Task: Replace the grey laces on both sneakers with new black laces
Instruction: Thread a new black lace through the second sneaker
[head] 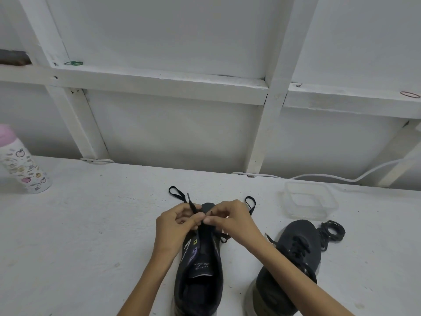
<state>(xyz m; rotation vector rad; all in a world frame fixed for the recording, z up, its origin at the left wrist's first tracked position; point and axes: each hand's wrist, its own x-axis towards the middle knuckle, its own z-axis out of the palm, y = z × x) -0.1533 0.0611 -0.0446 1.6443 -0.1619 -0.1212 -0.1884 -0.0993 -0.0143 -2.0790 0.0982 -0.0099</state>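
Sneaker (199, 272), dark upper, sits on the white worktop (91, 236) at centre, directly in front of the person; long axis runs near-to-far, toe pointing away toward the wall, heel opening nearest the camera, tongue label readable from the heel end. Black lace (176, 194) is at the toe end of the eyelet row; one loop lies on the worktop beyond the toe to the left, another loop beyond the toe to the right, and a free tip sticks up by the left loop. Left hand (174, 226) and right hand (232, 221) meet over the forefoot, fingertips touching or nearly so; left fingers (196, 218) curled and pinching the lace, right fingers (213, 221) curled and pinching the lace at the same spot. Second sneaker (296, 254) lies just right of the first, apart from it, toe pointing away and slightly right, tipped over to one side, laced in a dark lace; the right forearm crosses above its heel end. Coiled dark bundle (333, 231) touches or sits just beside its toe. Clear plastic container (328, 209) stands beyond, near the wall. Patterned bottle (25, 169) with pink cap at far left. White cable (341, 178) runs along the wall foot
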